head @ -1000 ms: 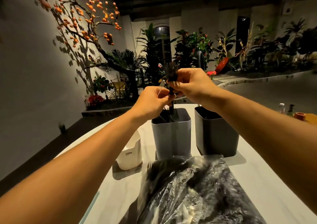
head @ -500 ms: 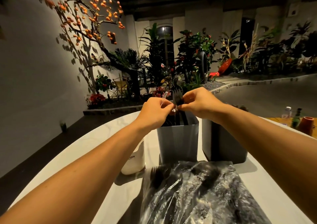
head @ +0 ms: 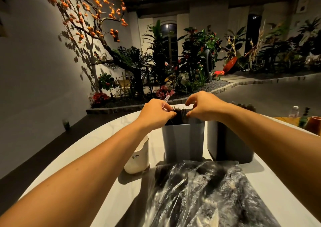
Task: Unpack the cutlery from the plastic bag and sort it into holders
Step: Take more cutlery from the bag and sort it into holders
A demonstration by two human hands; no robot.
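A bundle of black plastic forks [head: 180,114] stands tines-up in the light grey holder [head: 182,143], only the tops showing above its rim. My left hand [head: 156,113] pinches the bundle from the left, and a thin clear strip [head: 165,100] sticks up from its fingers. From the right, my right hand [head: 202,106] pinches the same fork tops with curled fingers. The clear plastic bag [head: 205,192] with dark cutlery inside lies on the table in front of the holders.
A dark grey holder [head: 229,145] stands right of the light one, a white holder [head: 139,159] to its left. The white round table [head: 97,139] carries them. Bottles [head: 294,111] and an orange cup [head: 315,125] sit far right. Plants line the back wall.
Both hands came down with the forks, from held high above the grey holder to sunk into it with only the tines above the rim.
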